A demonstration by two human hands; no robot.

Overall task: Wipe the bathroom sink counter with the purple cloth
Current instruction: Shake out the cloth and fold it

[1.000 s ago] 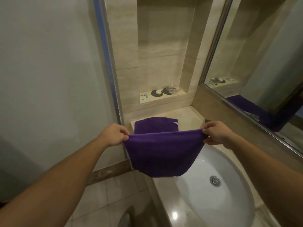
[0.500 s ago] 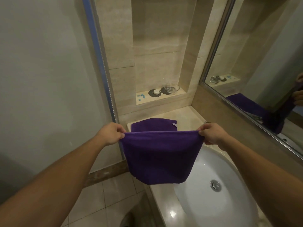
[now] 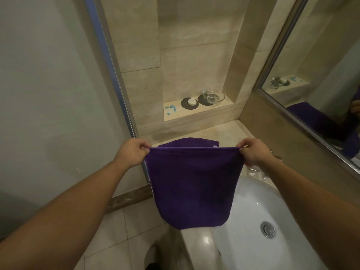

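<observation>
Dim, warm yellowish light, source out of frame. Small glare spot on the glossy counter edge [image 3: 205, 239] at lower centre; soft sheen across the white basin [image 3: 253, 221]. Lower left corner in deep shadow. Wide-angle bending of straight lines at frame edges. Overall soft, slightly noisy.

We see a deep purple cloth [image 3: 191, 184], plain and unpatterned, and behind it a second purple cloth [image 3: 187, 142] of the same shade with a small white tag. The counter [image 3: 224, 129] is pale beige stone with faint veining, and the wall tiles [image 3: 194, 61] are a matching streaked beige. The sink [image 3: 253, 230] is glossy white with a silver drain [image 3: 268, 229]. On the niche shelf [image 3: 194, 114] we note small light blue pieces [image 3: 171, 109], two dark round mats [image 3: 189, 103], a white puck [image 3: 191, 102] and a clear glass bowl [image 3: 213, 95].
</observation>
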